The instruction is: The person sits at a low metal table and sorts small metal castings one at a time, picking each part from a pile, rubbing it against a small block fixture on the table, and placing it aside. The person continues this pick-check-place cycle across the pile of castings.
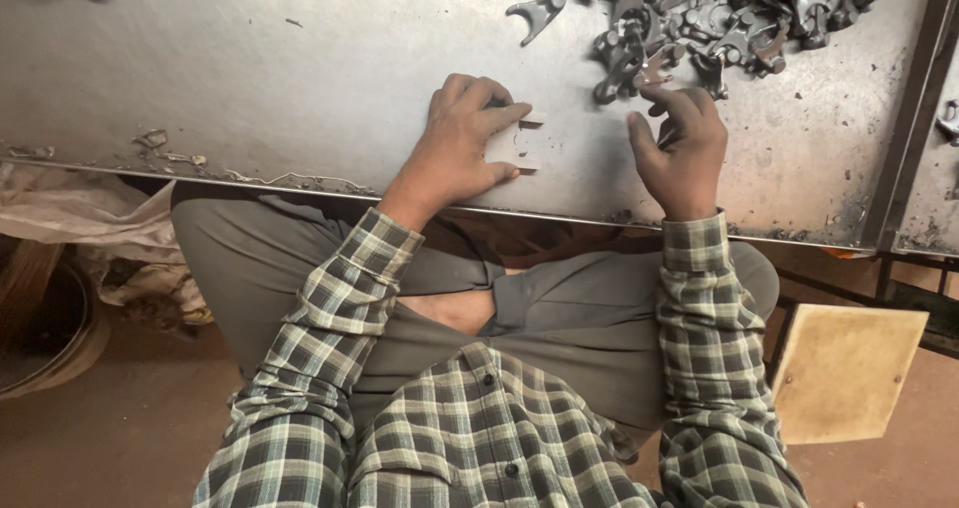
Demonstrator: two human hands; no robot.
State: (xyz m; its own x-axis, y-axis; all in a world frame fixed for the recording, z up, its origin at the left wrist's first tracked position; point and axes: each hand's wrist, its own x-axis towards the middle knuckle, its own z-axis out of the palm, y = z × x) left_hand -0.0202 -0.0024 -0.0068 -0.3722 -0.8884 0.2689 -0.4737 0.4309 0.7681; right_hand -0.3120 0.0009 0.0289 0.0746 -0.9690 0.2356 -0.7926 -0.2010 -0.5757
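Note:
My left hand presses down on a flat pale metal gauge plate with notches, which lies on the grey steel table near its front edge. To the right, my right hand has its fingers curled at the near edge of a heap of dark forged fork-shaped parts. The fingertips touch or pinch one part at the heap's edge; what is gripped is hard to make out. One single forked part lies apart, left of the heap.
Metal shavings lie along the table's front edge at left. A tan wooden stool seat stands at lower right. Crumpled sacking and a round container sit on the floor at left. A second table surface adjoins at right.

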